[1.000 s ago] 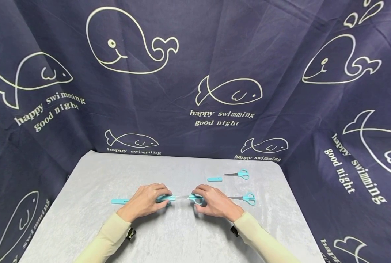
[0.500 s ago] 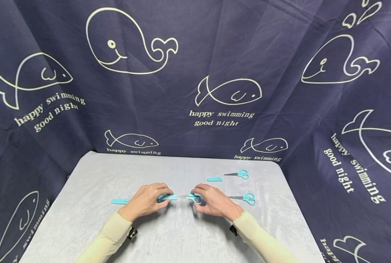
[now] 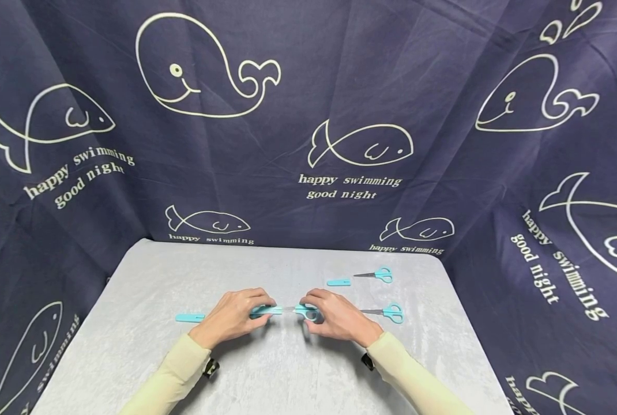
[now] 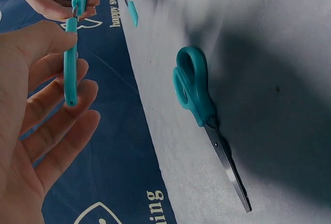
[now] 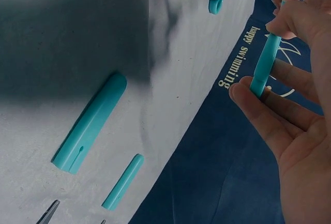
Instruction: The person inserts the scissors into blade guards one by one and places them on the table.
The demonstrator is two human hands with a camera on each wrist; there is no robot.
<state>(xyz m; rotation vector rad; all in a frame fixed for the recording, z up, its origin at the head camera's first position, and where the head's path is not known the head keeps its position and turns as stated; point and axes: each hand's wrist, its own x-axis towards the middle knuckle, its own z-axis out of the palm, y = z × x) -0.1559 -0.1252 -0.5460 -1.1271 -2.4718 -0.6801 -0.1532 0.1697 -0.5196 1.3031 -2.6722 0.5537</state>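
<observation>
My left hand (image 3: 234, 315) pinches a teal scissors sheath (image 4: 71, 63) between thumb and fingers. Opposite it, my right hand (image 3: 338, 316) grips the teal handles of a pair of scissors (image 3: 306, 312), blades pointing left. Only a short length of blade shows between handles and sheath; the tip is hidden inside the sheath. Below my left hand, another pair of scissors (image 4: 199, 89) lies on the table, mostly hidden in the head view. Under my right hand lies a loose sheath (image 5: 90, 125), covered by the hand in the head view.
The grey-covered table (image 3: 298, 374) also bears a sheath (image 3: 189, 317) at left. On the right are a sheath (image 3: 338, 282), scissors (image 3: 383, 275) at the back and scissors (image 3: 393, 313) nearer, all unsheathed. A dark blue curtain (image 3: 277, 144) stands around the table's back and sides.
The two hands have come slightly closer together. The gap between the held sheath and the scissors handles has narrowed, with less blade showing. Things lying on the table have not moved.
</observation>
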